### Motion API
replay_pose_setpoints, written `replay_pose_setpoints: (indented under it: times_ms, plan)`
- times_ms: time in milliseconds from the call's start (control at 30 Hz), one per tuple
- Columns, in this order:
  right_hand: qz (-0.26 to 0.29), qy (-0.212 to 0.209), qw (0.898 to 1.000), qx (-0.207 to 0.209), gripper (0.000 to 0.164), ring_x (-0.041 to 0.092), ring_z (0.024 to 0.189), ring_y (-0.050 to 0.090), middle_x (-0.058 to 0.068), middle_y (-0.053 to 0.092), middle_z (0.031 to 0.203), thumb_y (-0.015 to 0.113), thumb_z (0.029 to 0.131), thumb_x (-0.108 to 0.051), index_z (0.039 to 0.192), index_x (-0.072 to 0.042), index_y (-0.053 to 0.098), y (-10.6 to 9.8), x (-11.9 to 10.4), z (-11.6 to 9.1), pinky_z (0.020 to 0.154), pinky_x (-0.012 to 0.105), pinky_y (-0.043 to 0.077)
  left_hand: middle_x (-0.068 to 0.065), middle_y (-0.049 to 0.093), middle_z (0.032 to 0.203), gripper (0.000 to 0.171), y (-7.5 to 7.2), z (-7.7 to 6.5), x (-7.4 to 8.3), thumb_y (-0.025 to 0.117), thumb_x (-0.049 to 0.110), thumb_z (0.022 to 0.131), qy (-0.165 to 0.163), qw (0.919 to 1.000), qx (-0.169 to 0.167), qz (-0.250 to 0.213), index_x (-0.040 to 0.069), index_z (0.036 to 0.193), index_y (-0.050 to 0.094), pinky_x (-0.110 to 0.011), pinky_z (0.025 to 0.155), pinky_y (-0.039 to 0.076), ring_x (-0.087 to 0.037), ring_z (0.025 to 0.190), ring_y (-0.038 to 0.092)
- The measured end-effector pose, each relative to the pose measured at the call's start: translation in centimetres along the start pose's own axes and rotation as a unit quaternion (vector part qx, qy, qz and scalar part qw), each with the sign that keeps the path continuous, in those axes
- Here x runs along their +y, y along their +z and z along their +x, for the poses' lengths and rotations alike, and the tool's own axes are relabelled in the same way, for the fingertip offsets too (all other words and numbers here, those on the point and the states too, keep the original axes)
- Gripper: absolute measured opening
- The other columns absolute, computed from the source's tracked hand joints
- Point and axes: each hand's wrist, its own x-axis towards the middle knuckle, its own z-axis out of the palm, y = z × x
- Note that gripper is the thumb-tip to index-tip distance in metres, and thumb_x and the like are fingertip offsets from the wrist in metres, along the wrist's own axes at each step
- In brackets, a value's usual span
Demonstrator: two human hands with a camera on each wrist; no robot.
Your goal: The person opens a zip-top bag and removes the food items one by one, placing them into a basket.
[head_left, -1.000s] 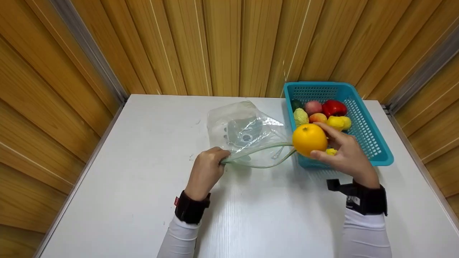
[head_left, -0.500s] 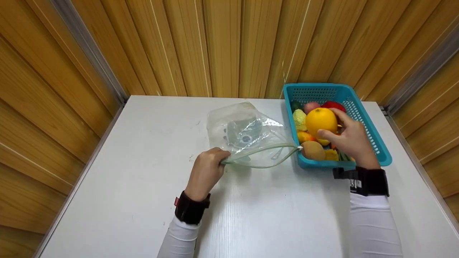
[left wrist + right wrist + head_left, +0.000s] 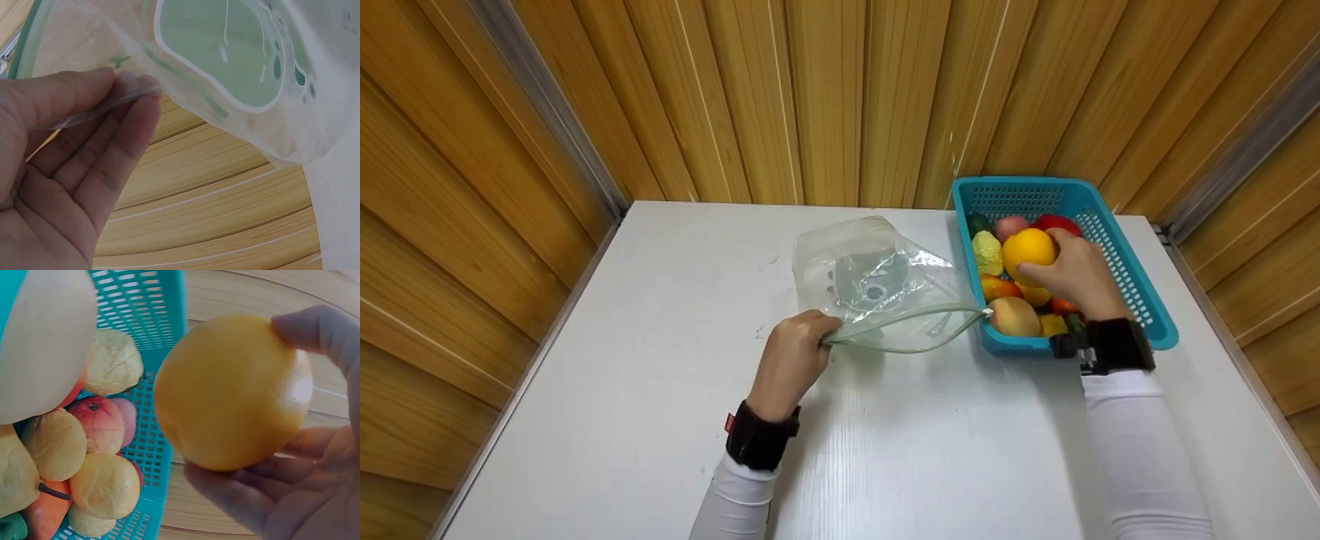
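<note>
In the head view my left hand (image 3: 791, 361) pinches the near left corner of a clear zip bag (image 3: 847, 232) printed with a pale green cartoon figure. The bag lies on the white table with its green-edged mouth spread apart. Its edge shows between thumb and fingers (image 3: 147, 115) in the left wrist view. Over the teal basket (image 3: 1140, 281), my right hand (image 3: 1084, 277) grips an orange (image 3: 1029, 253) between thumb and fingers. That orange (image 3: 230, 391) fills much of the right wrist view, with the palm behind it.
Inside the basket are a peach-coloured fruit (image 3: 1014, 316), a pale green lumpy fruit (image 3: 987, 253), a red pepper (image 3: 1057, 223) and several other fruits. The bag's white zip slider (image 3: 987, 312) meets the basket's left wall. Wood-patterned panels (image 3: 825, 97) stand behind the table.
My right hand has carried the orange from beside the bag's mouth back to the right, over the basket's far half. The left hand and the bag stay in place.
</note>
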Motion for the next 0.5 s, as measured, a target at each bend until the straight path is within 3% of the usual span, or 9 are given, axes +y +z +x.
replay_pose_setpoints:
  times_ms: [267,500]
  plan:
    - [-0.030,0.036,0.998,-0.044,0.063,0.043,0.099,0.054,0.030,0.057,0.111,0.071,0.092,-0.030,0.132,0.013,0.047,0.4,0.2,1.6,0.079,0.046,0.051,-0.003,0.070,0.075,0.031,0.0,-0.1,-0.1,0.068,-0.023,0.070,0.000,1.0000,0.001,0.005,0.004,0.082,0.077,-0.032,0.060,0.055,-0.015,0.065,0.062]
    - [-0.041,0.075,0.991,-0.104,0.058,0.042,0.097,0.056,0.029,0.056,0.108,0.072,0.094,-0.030,0.126,0.013,0.049,0.4,0.1,2.6,0.077,0.040,0.051,-0.003,0.069,0.074,0.034,0.0,-0.1,-0.1,0.064,-0.025,0.068,0.002,1.0000,-0.002,0.007,0.003,0.083,0.077,-0.032,0.060,0.055,-0.015,0.065,0.061]
